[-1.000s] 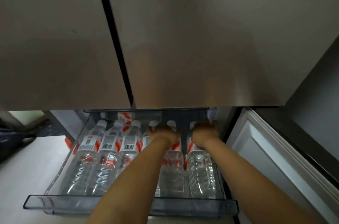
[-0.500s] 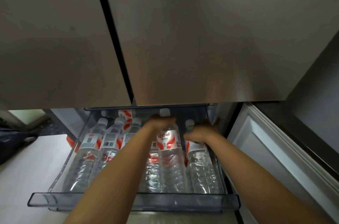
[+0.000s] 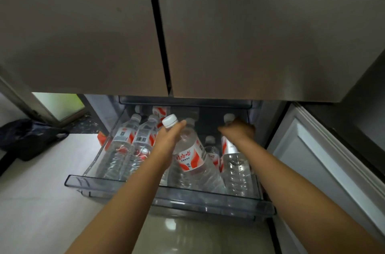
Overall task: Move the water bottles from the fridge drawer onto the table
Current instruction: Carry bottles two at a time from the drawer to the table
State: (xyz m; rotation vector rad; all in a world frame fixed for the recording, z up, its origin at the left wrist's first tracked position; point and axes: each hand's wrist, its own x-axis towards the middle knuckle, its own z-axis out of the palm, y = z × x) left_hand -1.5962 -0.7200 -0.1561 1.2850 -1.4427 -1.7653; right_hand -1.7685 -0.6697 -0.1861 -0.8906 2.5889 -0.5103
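The clear plastic fridge drawer point(image 3: 170, 201) is pulled out and holds several water bottles with red-and-white labels. My left hand point(image 3: 169, 139) grips the neck of one water bottle point(image 3: 191, 158), whose white-capped top is raised and tilted left above the others. My right hand point(image 3: 237, 132) grips the neck of the rightmost bottle point(image 3: 235, 162), also lifted at its cap end. Two more bottles point(image 3: 123, 143) lie flat on the drawer's left side. The table is out of view.
The closed grey upper fridge doors point(image 3: 187, 31) hang just above the drawer. The open lower fridge door point(image 3: 316, 160) stands at the right. A dark bag point(image 3: 27, 137) lies on the pale floor at the left.
Both hands have lifted the cap ends of their bottles higher out of the row. The left bottle has swung up and tilted leftward.
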